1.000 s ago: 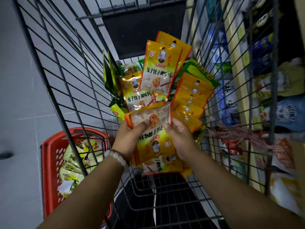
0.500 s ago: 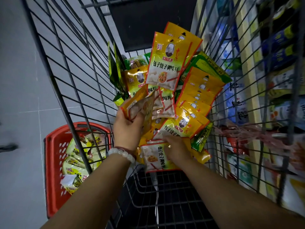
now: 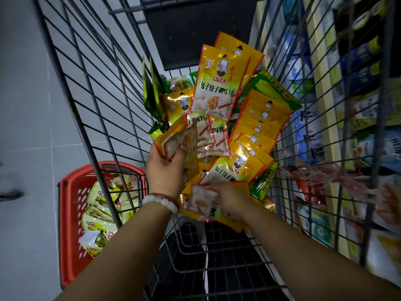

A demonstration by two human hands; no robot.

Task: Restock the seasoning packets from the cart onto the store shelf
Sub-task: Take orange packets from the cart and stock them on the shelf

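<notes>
Gripping a small sheaf of yellow seasoning packets [image 3: 184, 146], our left hand [image 3: 166, 170] has its fingers curled round their lower edges, so the packets fan upward and stay squared as a bundle we can carry in one go. Our right hand [image 3: 230, 198] closes its grip on another packet [image 3: 202, 203] at the near end of the wire cart [image 3: 91, 118], pinching it where it lies on the heap; motion blur hides the exact finger placement. We judge this the gathering step: nothing has reached the store shelf [image 3: 323, 88], which runs along the cart's right side.

Inside the cart, the remaining packets [image 3: 219, 88] lean in overlapping rows against its far end, faces up, easy to peel off one by one. Green packets [image 3: 275, 92] lie among them toward the cart's right wall.

Both forearms reach forward and down over the cart's near rim, wrists close together, a bead bracelet [image 3: 160, 202] on the left one. Left of the cart, a red basket [image 3: 67, 213] holds pale packets on the floor.
</notes>
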